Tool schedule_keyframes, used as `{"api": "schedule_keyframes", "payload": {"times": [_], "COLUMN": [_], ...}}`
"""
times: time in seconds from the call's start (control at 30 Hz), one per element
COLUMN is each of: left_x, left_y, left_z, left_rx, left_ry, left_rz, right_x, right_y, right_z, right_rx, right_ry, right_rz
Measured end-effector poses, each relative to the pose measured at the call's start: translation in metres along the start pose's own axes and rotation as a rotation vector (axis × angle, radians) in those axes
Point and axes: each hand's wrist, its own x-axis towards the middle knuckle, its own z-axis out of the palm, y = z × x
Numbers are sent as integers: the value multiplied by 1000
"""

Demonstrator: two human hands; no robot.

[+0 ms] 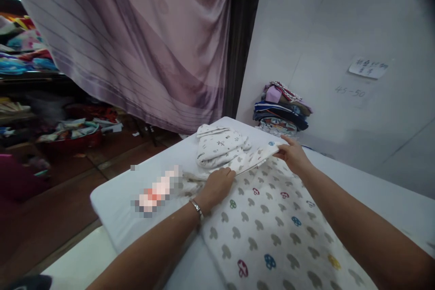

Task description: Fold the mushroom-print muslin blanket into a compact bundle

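A white cloth (258, 226) printed with grey mushroom shapes and a few coloured ones lies spread over the near part of the table. Its far edge is lifted between my two hands. On the left, my left hand (217, 186), with a metal bracelet at the wrist, is closed on that edge. The far right corner is pinched in my right hand (294, 156), thumb and fingers together. Just beyond the edge lies a folded white cloth (220, 145) with small dark prints. What kind of article the spread cloth is, I cannot tell.
The white-covered table (115, 204) has a pixelated patch at its left. Folded clothes (282, 106) are stacked by the white wall (322, 31). A pinkish curtain (163, 45) hangs behind. At left are shelves with fabrics (27, 50) and a red basin (73, 142) of items.
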Motion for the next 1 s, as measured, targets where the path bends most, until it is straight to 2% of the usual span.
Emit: {"api": "schedule_keyframes", "payload": {"times": [0.17,0.27,0.37,0.47,0.53,0.63,0.7,0.87,1.0], "left_x": [-7,-11,-9,-1,4,6,2,-10,-10], "left_y": [-21,-39,-59,-77,-85,-93,-96,-102,-102], "left_z": [-2,-11,-24,-35,-38,-34,-30,-24,-22], "left_rx": [48,44,-34,-123,-151,-168,-189,-277,-266], "left_ry": [26,32,21,33,48,42,12,-47,-3], "left_rz": [-90,-132,-260,-444,-553,-680,-707,-707,-691], "right_x": [5,18,42,76,100,130,142,146,142], "right_y": [-6,-16,-34,-49,-48,-25,1,62,77], "right_z": [-5,3,30,75,107,144,157,159,154], "right_rx": [15,8,-19,-49,-62,-90,-114,-168,-224], "right_ry": [-32,-50,-20,35,59,89,82,-41,-60], "right_rz": [-29,-55,-81,-95,-88,-42,9,129,80]}}
